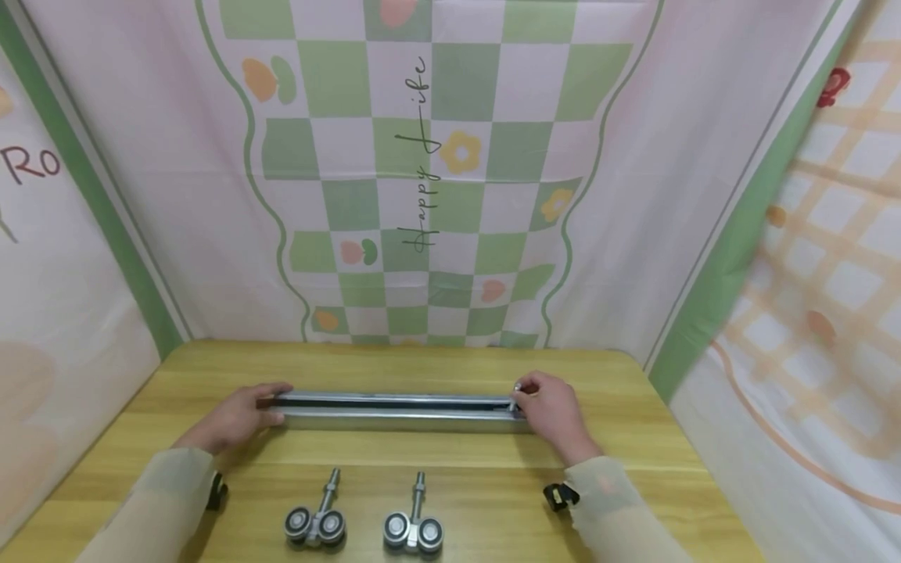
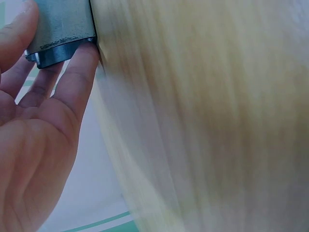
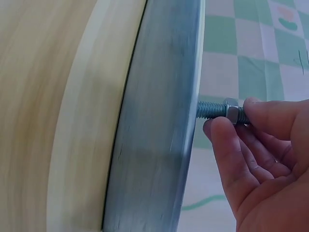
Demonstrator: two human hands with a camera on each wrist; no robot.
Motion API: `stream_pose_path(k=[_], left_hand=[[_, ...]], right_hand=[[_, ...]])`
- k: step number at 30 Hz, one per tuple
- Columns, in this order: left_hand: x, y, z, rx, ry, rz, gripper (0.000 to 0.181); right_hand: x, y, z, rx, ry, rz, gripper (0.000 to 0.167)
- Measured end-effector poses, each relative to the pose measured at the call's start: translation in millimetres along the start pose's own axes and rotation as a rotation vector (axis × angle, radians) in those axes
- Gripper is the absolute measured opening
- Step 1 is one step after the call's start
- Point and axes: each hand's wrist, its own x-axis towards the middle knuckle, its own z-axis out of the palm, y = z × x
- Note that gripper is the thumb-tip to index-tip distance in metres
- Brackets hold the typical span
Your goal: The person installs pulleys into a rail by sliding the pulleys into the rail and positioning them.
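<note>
A long silvery metal rail (image 1: pixel 394 414) with a slot along its top lies crosswise on the table. My left hand (image 1: pixel 238 418) grips its left end, thumb on the near side and fingers on the far side; the left wrist view shows the rail's end (image 2: pixel 65 24) between them. At the right end, my right hand (image 1: pixel 554 413) pinches the upper part of a threaded bolt (image 3: pixel 211 110) that stands up out of the rail. A hex nut (image 3: pixel 233 112) sits on the thread beside the fingertips. The bolt's lower end is hidden inside the rail.
Two roller trolleys, a left one (image 1: pixel 314 525) and a right one (image 1: pixel 414 533), lie nearer me on the wooden table (image 1: pixel 479 508), their threaded stems pointing away. A printed curtain (image 1: pixel 464 219) hangs behind the table's far edge, with more cloth at both sides.
</note>
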Motion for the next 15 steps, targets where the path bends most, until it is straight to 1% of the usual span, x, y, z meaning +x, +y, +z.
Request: stream_pose_path(k=[4,8,15], left_hand=[[-0.4,1.2,-0.5,-0.017,-0.004,-0.011,0.059],[-0.2,1.7,-0.4,-0.031,-0.005,-0.022,0.059],[0.4,0.1,0.7,-0.03,-0.014,-0.048,0.061]], right_hand=[[1.3,-9.4,9.6,0.018,-0.002,-0.018,0.007],[1.9,-17.5,19.1,0.005,-0.007,-0.034,0.007],[2.5,-32.5,32.7,-0.004,-0.024,-0.102,0.005]])
